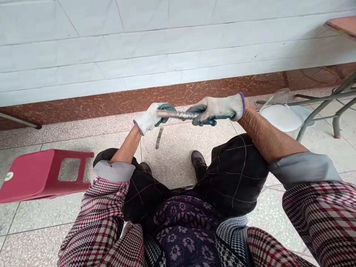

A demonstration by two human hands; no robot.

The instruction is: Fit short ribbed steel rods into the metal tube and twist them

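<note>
In the head view both of my hands wear white knit gloves with dark green coated fingers. My left hand (pixel 158 114) is closed around the left part of a short rod (pixel 183 115). Its left end is smooth and brownish, while the middle is silvery and ridged like wound wire. My right hand (pixel 210 110) grips the rod's other end, which its fingers hide. The rod lies roughly level above the floor, slightly blurred. Below my left hand, a narrow dark grey strip (pixel 159 138) with a ridged look rests on the floor.
A red plastic stool (pixel 33 174) lies on its side at left. To the right, a white round-topped thing (pixel 282 116) sits by metal table legs (pixel 328 98). The white tiled wall (pixel 144 48) with its brown skirting (pixel 91 105) stands ahead. My knees are below my hands.
</note>
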